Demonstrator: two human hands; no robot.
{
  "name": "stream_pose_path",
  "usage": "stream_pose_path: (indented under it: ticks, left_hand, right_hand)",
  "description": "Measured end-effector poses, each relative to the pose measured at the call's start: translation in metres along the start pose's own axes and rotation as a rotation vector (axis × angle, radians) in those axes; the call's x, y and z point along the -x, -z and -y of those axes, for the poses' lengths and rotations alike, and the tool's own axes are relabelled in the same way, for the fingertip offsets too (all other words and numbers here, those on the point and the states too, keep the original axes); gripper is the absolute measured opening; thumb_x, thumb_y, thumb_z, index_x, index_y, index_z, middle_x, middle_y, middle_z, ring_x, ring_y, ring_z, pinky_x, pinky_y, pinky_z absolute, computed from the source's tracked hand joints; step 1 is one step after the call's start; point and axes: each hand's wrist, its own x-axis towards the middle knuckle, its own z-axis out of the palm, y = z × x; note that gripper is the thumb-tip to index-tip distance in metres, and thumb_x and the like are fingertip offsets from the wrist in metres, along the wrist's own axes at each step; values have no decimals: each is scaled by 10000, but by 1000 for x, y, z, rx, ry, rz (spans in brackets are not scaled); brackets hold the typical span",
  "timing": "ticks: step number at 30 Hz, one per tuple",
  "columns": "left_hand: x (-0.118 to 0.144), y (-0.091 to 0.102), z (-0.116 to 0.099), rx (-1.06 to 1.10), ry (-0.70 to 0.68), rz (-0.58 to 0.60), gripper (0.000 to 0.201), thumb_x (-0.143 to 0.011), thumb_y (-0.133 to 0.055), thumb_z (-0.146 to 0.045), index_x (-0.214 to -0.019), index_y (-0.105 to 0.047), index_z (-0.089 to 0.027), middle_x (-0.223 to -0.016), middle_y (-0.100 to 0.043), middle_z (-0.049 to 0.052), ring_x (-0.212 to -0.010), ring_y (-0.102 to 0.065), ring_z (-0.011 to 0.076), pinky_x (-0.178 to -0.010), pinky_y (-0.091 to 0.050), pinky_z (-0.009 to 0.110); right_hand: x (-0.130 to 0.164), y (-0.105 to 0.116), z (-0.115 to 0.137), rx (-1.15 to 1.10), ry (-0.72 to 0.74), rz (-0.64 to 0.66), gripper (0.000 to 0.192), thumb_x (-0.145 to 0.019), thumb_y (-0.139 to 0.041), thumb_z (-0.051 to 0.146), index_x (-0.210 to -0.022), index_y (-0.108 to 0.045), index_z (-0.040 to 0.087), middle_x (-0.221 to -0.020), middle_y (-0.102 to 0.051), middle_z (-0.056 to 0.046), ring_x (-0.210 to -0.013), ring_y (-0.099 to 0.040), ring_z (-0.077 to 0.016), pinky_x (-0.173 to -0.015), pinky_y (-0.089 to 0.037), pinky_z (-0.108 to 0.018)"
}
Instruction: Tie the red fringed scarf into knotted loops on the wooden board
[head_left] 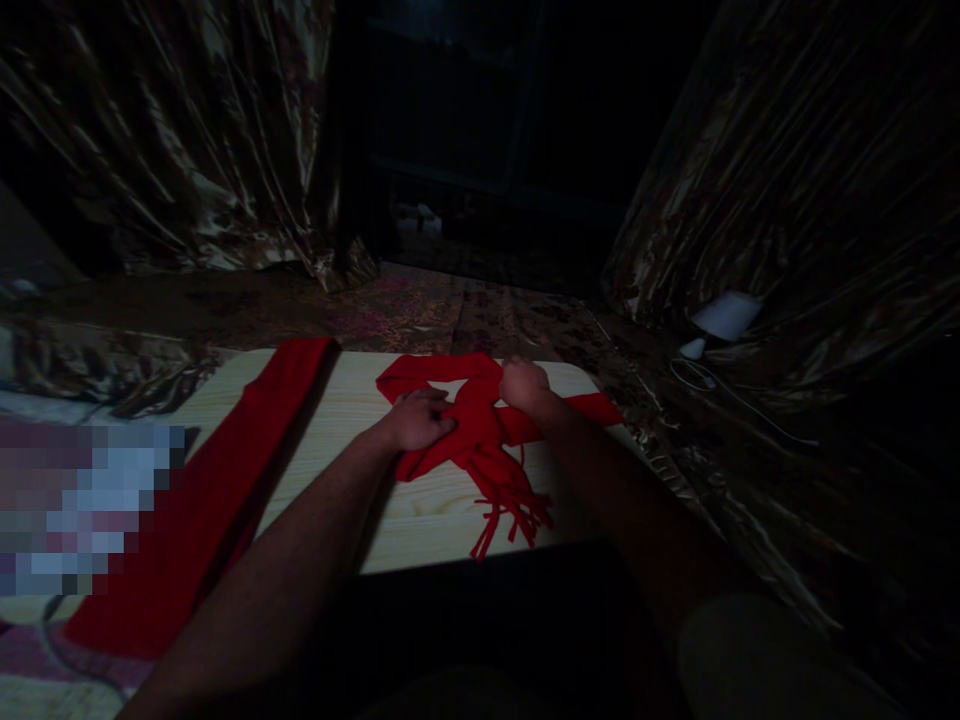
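A red fringed scarf (480, 425) lies on a pale wooden tabletop (420, 500), bent into a loop with its strips crossing. My left hand (420, 418) is closed on the left side of the loop, fingers at the opening and thumb over the crossing. At the loop's far right corner, my right hand (523, 382) makes a fist around the cloth. The fringe spreads toward the near edge, and one strip runs right beneath my right wrist. A long red cloth strip (225, 470) lies along the left; whether it joins the scarf is hidden.
Patterned shiny curtains (187, 130) hang at both sides of a dark window. A small white lamp (726, 316) with a cord stands on the right. Patterned fabric (420, 305) covers the surface beyond the tabletop. A blurred-out patch (75, 500) covers the left edge.
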Motion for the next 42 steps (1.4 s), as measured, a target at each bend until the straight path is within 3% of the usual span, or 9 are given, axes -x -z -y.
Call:
stream_pose_path:
  ticks: [4,9,14,22,25,28,32,37,42]
  left_hand:
    - [0,2,0,-20,-7,3,356,-736,-678,-436,-1013,-785,-239,-1335,-650,119,-1339,-496,369,-1181,-253,497]
    - [6,10,7,251,50,-10,382,-689,-685,-399,-999,-755,-187,-1203,-712,104,-1105,-648,320,-1008,-459,396]
    - [10,15,15,525,110,5,189,-657,-668,-361,-732,-648,-188,-783,-698,16,-758,-639,213,-737,-497,318]
    - [11,18,14,656,180,20,205,-586,-707,-329,-666,-594,-177,-607,-587,-27,-563,-506,137,-569,-385,261]
    - [12,21,12,712,209,50,260,-633,-694,-410,-712,-670,-163,-662,-656,14,-625,-577,177,-625,-431,293]
    - [11,24,10,731,190,16,355,-654,-687,-471,-792,-752,-150,-854,-747,76,-862,-658,252,-820,-478,345]
    - [9,24,11,726,176,6,375,-618,-730,-460,-821,-772,-148,-928,-760,87,-942,-658,264,-923,-456,358]
    - [8,21,14,636,156,71,332,-612,-761,-449,-748,-716,-149,-733,-693,26,-708,-605,182,-738,-453,307]
    - [6,20,18,547,197,46,276,-579,-775,-402,-568,-617,-176,-637,-654,15,-686,-611,204,-686,-458,311]
  right_hand:
    - [1,-7,-2,-87,152,-22,487,-992,-452,367,-1396,-563,118,-1442,-561,-176,-1314,-530,-253,-1064,-401,-316]
    - [13,-4,-3,-237,103,-143,311,-968,-490,318,-1062,-723,135,-1121,-723,-153,-1034,-660,-224,-895,-461,-289]
    - [32,0,-9,-628,324,161,278,-865,-667,387,-1023,-699,161,-992,-725,-42,-880,-639,-147,-781,-456,-231]
    - [46,3,-20,-651,310,193,331,-738,-708,470,-773,-553,180,-712,-532,51,-670,-453,-119,-614,-325,-233]
    - [53,17,-20,-765,336,143,262,-716,-682,374,-706,-492,194,-659,-476,63,-640,-415,-116,-599,-304,-234]
    - [71,40,-17,-1033,427,157,271,-701,-688,325,-703,-447,202,-759,-586,24,-706,-503,-137,-655,-366,-240]
    - [116,70,3,-1293,669,401,371,-711,-747,323,-739,-395,209,-1065,-710,-100,-927,-612,-210,-779,-427,-281]
    - [179,76,51,-987,1000,842,265,-756,-661,159,-747,-400,207,-1147,-715,-84,-945,-612,-154,-805,-407,-236]
    - [203,62,76,-736,961,864,236,-751,-667,164,-743,-435,208,-959,-687,22,-850,-578,-115,-774,-404,-211]
